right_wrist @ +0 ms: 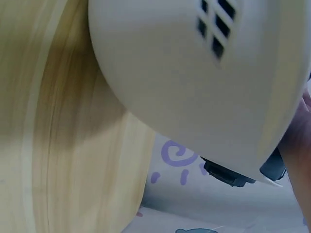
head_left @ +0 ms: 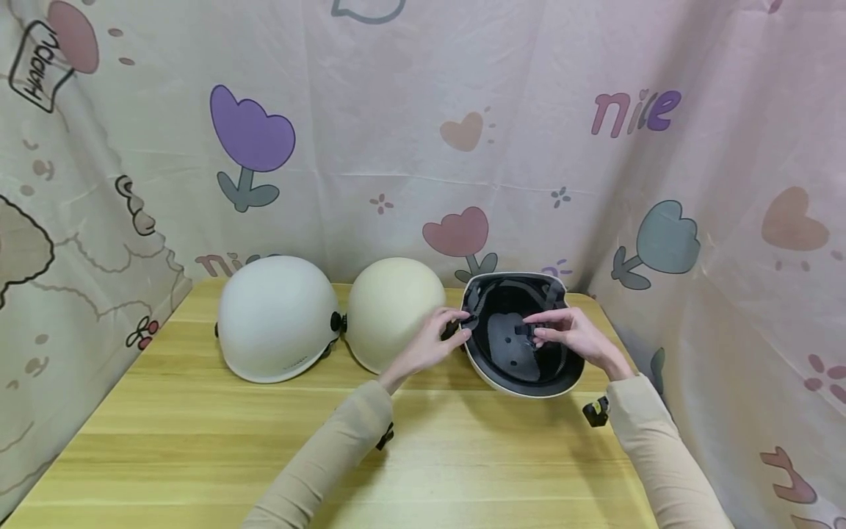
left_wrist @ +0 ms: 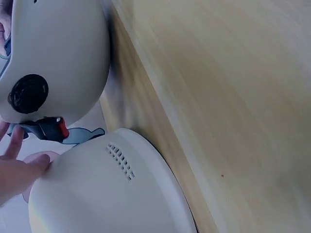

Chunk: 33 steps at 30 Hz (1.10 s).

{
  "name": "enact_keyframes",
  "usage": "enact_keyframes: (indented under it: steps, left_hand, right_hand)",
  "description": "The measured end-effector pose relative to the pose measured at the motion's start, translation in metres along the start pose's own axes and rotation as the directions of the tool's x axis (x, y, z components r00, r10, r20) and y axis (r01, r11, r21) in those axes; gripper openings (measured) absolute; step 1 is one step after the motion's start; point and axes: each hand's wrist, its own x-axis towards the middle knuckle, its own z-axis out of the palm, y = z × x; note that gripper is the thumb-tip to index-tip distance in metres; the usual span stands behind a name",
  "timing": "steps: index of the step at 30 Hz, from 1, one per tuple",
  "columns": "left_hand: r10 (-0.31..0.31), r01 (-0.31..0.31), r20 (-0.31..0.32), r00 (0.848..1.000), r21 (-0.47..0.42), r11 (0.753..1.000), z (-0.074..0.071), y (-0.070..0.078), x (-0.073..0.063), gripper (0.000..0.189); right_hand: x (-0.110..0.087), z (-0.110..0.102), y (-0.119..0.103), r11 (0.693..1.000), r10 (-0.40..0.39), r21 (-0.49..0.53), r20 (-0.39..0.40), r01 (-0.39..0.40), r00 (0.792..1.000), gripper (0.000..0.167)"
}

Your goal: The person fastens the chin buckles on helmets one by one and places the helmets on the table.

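An upturned helmet (head_left: 485, 373) with a black lined inside stands at the right of the table. My right hand (head_left: 573, 336) reaches over its opening and pinches a black strap buckle (head_left: 524, 330) between thumb and fingers. At the helmet's left rim is my left hand (head_left: 432, 339), its fingertips touching the strap there. In the left wrist view, a black buckle with a red button (left_wrist: 53, 128) hangs from that strap over the rim. The thumb (left_wrist: 41, 162) stands apart from the buckle, in front of a second helmet. The helmet's shell hides most of the right hand in the right wrist view.
A cream helmet (head_left: 390, 312) sits dome up close left of the upturned one. Beyond it stands a white helmet (head_left: 274, 316), also dome up. The wooden table (head_left: 463, 470) ends at a patterned cloth (head_left: 370, 147) at the back and sides.
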Motion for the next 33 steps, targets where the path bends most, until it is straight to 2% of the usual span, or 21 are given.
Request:
enact_keyframes:
  steps: [3, 8, 13, 16, 20, 22, 25, 31, 33]
  left_hand:
    - [-0.023, 0.023, 0.001, 1.0, -0.048, 0.999, 0.001, 0.0, 0.0, 0.042]
    - [-0.083, 0.084, 0.015, 0.996, -0.146, 0.986, 0.003, -0.001, -0.001, 0.06]
    - [-0.12, 0.119, -0.003, 0.993, -0.081, 0.99, 0.003, 0.0, -0.002, 0.067]
    - [-0.112, 0.107, -0.042, 0.993, -0.102, 0.989, 0.003, 0.001, -0.001, 0.061]
    - [-0.067, 0.036, -0.144, 0.987, -0.207, 0.978, 0.003, 0.0, 0.0, 0.045]
    - [-0.043, -0.01, -0.191, 0.981, -0.27, 0.963, 0.004, -0.001, 0.001, 0.038]
    - [-0.024, -0.059, -0.22, 0.975, -0.364, 0.93, 0.003, -0.002, 0.0, 0.032]
    - [-0.021, -0.087, -0.194, 0.981, -0.534, 0.841, -0.003, -0.004, -0.001, 0.038]
    - [-0.011, -0.095, -0.182, 0.983, -0.563, 0.821, -0.005, -0.005, -0.001, 0.04]
  right_hand:
    - [0.0, 0.001, 0.003, 1.0, 0.023, 0.015, -0.004, -0.023, 1.0, 0.035]
    - [-0.002, 0.002, 0.006, 0.999, 0.034, 0.036, -0.013, -0.033, 0.999, 0.033]
    - [-0.005, 0.002, 0.008, 0.999, 0.036, 0.039, -0.012, -0.035, 0.999, 0.034]
    - [-0.007, 0.002, 0.009, 0.998, 0.035, 0.043, -0.011, -0.035, 0.999, 0.034]
    - [-0.008, 0.001, 0.01, 0.998, 0.029, 0.048, -0.007, -0.028, 1.0, 0.035]
    - [-0.008, 0.001, 0.011, 0.998, 0.031, 0.05, -0.007, -0.031, 0.999, 0.035]
    - [-0.009, 0.001, 0.012, 0.998, 0.031, 0.052, -0.007, -0.03, 1.0, 0.034]
    - [-0.01, 0.001, 0.012, 0.998, 0.022, 0.059, -0.009, -0.021, 1.0, 0.034]
    - [-0.01, 0.001, 0.013, 0.998, 0.024, 0.064, -0.01, -0.023, 1.0, 0.035]
